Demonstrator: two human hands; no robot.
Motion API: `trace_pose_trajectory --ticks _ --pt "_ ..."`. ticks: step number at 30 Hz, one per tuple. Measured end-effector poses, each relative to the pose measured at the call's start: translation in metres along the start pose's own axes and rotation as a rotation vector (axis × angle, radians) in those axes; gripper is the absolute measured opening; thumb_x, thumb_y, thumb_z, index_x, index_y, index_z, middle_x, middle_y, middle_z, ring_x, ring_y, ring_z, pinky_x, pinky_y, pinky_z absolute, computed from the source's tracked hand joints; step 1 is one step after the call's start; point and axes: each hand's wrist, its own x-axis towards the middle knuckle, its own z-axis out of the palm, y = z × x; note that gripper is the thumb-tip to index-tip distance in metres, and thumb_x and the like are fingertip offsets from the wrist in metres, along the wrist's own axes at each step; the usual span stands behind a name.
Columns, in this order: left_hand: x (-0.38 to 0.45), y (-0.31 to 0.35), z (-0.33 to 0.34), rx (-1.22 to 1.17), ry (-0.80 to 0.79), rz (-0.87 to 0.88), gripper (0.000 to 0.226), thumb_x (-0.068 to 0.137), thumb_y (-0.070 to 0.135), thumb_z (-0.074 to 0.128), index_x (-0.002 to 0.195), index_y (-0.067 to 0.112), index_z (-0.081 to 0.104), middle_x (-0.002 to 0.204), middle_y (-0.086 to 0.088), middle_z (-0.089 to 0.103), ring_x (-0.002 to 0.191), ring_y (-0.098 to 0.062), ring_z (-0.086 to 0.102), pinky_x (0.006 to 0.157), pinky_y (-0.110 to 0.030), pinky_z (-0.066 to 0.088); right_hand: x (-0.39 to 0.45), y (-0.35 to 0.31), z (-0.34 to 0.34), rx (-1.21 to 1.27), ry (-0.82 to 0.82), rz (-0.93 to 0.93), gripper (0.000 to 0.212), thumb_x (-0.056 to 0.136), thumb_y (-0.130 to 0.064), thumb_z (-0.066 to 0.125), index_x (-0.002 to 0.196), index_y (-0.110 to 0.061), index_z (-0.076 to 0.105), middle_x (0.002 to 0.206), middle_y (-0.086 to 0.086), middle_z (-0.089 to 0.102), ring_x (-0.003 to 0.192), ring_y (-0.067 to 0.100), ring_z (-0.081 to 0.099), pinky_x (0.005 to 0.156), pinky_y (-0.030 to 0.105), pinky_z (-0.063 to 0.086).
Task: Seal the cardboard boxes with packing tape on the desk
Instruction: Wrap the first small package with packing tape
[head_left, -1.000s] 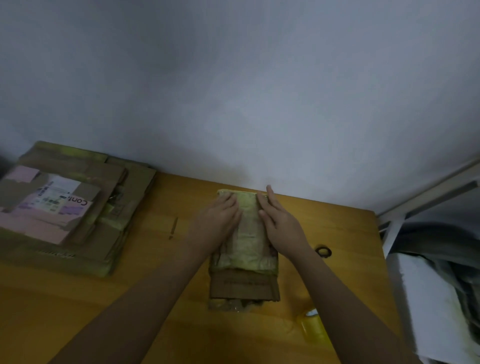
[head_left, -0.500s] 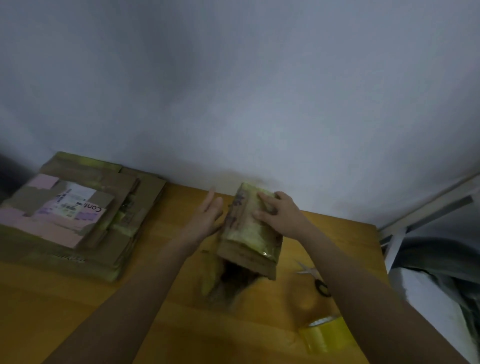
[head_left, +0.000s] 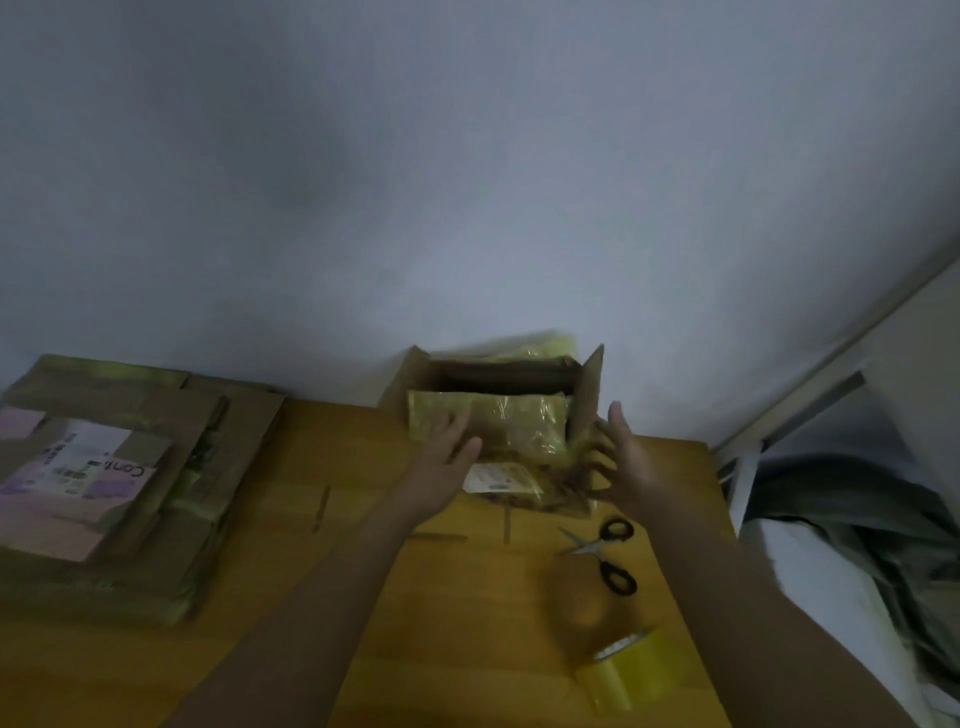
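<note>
Dim light. Bare grey-white wall (head_left: 467, 182) behind wooden desk (head_left: 457, 597); white metal frame (head_left: 748, 467) at right.

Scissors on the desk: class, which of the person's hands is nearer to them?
Right. The right hand is just beyond the scissors, by the box flap; the left hand is farther left, on the box front.

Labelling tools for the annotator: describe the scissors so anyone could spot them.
Start at the wooden desk, near its right edge. The scissors lie flat between the open cardboard box and the yellowish tape roll: black loop handles, silver blades parted.
</note>
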Motion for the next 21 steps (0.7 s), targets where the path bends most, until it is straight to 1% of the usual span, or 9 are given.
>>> trace_pose_trajectory --ticks 2,4,6,8,11,14,17,19,21 --pt "0.014 0.010 0.016 0.040 -0.057 0.024 0.054 0.104 0.034 0.037 0.153 0.027 0.017 0.161 0.003 0.010 0.148 -0.015 0.005 0.116 -0.031 0.014 -0.005 -0.002 -0.004 0.176 -0.091 -0.031 0.088 0.074 -0.083 0.040 0.144 -0.030 0.044 0.148 0.000 0.043 0.135 0.027 0.040 0.102 0.058 0.040" --pt "0.023 0.014 0.025 0.052 -0.061 0.049 0.049 0.103 0.030 0.040 0.151 0.022 0.028 0.153 0.004 0.031 0.144 -0.016 0.024 0.109 -0.025 0.025 -0.005 -0.007 -0.006 0.114 -0.103 -0.081 0.078 0.077 -0.078 0.048 0.142 -0.036 0.041 0.141 -0.006 0.043 0.131 0.023 0.040 0.101 0.056 0.043" --pt "0.030 0.014 0.024 0.117 0.131 0.120 0.039 0.102 0.023 0.046 0.140 0.018 0.048 0.139 0.000 0.049 0.132 -0.020 0.044 0.099 -0.025 0.037 0.002 -0.008 -0.009 0.039 0.031 -0.114 0.062 0.088 -0.058 0.059 0.140 -0.027 0.043 0.134 -0.002 0.048 0.120 0.022 0.049 0.087 0.043 0.051" --pt "0.039 0.009 0.015 0.226 0.454 0.088 0.033 0.097 0.020 0.054 0.130 0.017 0.055 0.131 -0.008 0.048 0.124 -0.025 0.043 0.093 -0.029 0.041 0.015 -0.003 -0.010 0.006 0.202 -0.163 0.037 0.095 -0.037 0.061 0.125 -0.017 0.054 0.118 0.006 0.059 0.099 0.021 0.058 0.071 0.033 0.049" --pt "0.048 0.003 -0.003 0.152 0.701 -0.191 0.069 0.088 0.034 0.067 0.145 0.016 0.032 0.147 -0.011 0.025 0.134 -0.033 0.024 0.103 -0.045 0.038 0.031 0.010 -0.015 -0.150 0.294 -0.192 0.026 0.095 -0.029 0.062 0.112 -0.008 0.059 0.082 0.004 0.055 0.070 0.016 0.049 0.060 0.030 0.041" --pt "0.056 0.003 -0.012 -0.137 0.532 -0.311 0.083 0.089 0.038 0.066 0.152 0.013 0.018 0.155 -0.010 0.023 0.139 -0.031 0.029 0.108 -0.046 0.034 0.042 0.020 -0.018 -0.077 0.290 -0.112 0.022 0.092 -0.029 0.067 0.102 -0.011 0.059 0.084 0.008 0.058 0.076 0.022 0.056 0.069 0.042 0.053" --pt "0.063 0.003 -0.011 -0.376 0.388 -0.238 0.031 0.099 0.023 0.052 0.129 0.015 0.053 0.122 -0.006 0.059 0.107 -0.021 0.057 0.093 -0.038 0.048 0.048 0.028 -0.013 0.046 0.257 -0.125 0.009 0.094 -0.026 0.064 0.095 -0.017 0.062 0.097 0.015 0.066 0.084 0.025 0.064 0.079 0.049 0.057" --pt "0.064 0.006 -0.005 -0.294 0.389 -0.155 0.018 0.101 0.018 0.046 0.103 0.021 0.063 0.097 -0.008 0.063 0.090 -0.023 0.059 0.079 -0.036 0.049 0.044 0.033 -0.012 0.038 0.325 -0.180 0.010 0.096 -0.028 0.062 0.086 -0.025 0.061 0.100 0.024 0.066 0.093 0.038 0.064 0.085 0.061 0.053" --pt "0.061 0.016 0.010 -0.161 0.370 -0.065 0.016 0.100 0.018 0.045 0.097 0.016 0.061 0.078 -0.004 0.058 0.070 -0.014 0.054 0.062 -0.026 0.042 0.034 0.036 -0.024 0.075 0.448 -0.212 0.013 0.097 -0.027 0.060 0.084 -0.030 0.059 0.097 0.022 0.065 0.101 0.043 0.061 0.088 0.065 0.049"
